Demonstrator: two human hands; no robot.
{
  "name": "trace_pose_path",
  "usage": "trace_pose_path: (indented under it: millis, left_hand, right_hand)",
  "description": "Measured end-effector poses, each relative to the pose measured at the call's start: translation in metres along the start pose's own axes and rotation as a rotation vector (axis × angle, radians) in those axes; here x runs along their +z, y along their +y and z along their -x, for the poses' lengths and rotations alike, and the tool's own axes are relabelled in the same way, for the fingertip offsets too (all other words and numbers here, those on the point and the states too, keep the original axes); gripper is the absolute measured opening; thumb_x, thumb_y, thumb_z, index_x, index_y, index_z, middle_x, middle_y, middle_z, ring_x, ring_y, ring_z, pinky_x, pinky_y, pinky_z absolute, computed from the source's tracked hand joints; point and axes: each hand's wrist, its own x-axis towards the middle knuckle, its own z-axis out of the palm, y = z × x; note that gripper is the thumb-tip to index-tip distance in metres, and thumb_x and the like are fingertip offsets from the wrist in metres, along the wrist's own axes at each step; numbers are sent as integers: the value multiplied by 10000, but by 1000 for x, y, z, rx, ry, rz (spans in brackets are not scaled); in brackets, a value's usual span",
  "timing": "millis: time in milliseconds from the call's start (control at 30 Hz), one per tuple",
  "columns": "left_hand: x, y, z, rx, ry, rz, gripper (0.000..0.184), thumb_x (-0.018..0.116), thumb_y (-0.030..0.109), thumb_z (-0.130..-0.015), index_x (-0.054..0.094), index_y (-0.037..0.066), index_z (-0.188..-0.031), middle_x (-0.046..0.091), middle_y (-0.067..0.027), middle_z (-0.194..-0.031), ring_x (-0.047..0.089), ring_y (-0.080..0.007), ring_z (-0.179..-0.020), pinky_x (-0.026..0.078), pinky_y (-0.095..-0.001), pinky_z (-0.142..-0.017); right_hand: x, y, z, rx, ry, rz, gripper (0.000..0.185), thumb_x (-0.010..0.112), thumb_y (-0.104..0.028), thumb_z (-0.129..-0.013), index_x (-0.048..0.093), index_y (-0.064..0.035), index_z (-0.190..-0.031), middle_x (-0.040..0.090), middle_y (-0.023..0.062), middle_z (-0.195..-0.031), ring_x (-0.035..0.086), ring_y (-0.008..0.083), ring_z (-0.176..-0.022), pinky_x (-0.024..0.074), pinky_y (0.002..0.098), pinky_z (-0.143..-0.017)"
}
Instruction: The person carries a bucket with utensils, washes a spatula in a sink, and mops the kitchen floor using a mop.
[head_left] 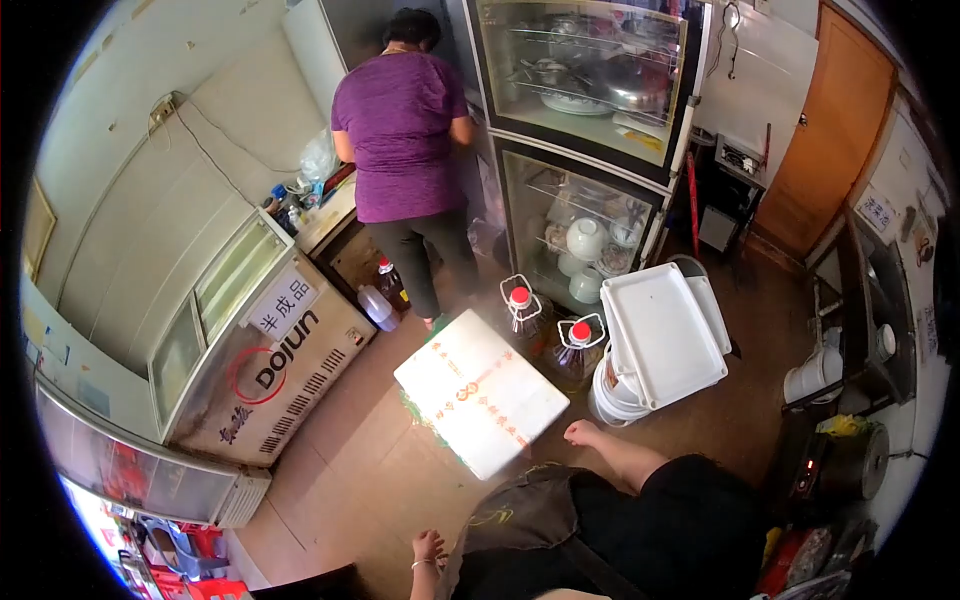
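A white foam box [480,395] with red print stands on the floor before me, with green netting along its left side. Close to the box's right corner is my right hand [581,433], fingers curled in, nothing visible in them. My left hand [428,546] hangs low to the left of my apron [515,520], wearing a bracelet; its fingers are loosely bent and apart, and it appears to hold nothing. Beyond the box stand two large bottles with red caps, one bottle [520,305] behind the other bottle [577,350]. A white tray [665,335] lies atop a white bucket [615,395].
A person in a purple shirt [405,135] faces a counter [325,215] at the back. A chest freezer [270,375] lines the left. A glass-door cabinet [585,160] holds dishes. A dark shelf rack [860,300] and a pot [865,462] stand at right, near an orange door [825,130].
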Motion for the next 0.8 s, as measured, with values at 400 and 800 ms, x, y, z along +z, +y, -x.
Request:
trace_pose_path:
  millis: [400,800]
  left_hand:
    - [0,-40,-4,-133,41,243,106,508,78,-764,477,25,-850,489,-55,-658,488,-154,-477,342,-244,-368]
    - [14,-12,10,-77,25,129,179,518,152,-776,486,28,-901,517,-43,-705,511,-141,-534,365,-235,-408]
  right_hand:
    - [-1,-9,-11,-75,-29,235,190,577,-242,-711,626,-72,-781,619,45,-689,586,130,-587,465,271,-558]
    - [1,-12,-10,-29,-39,134,187,577,-237,-714,627,-76,-795,617,49,-684,585,132,-582,466,270,-560]
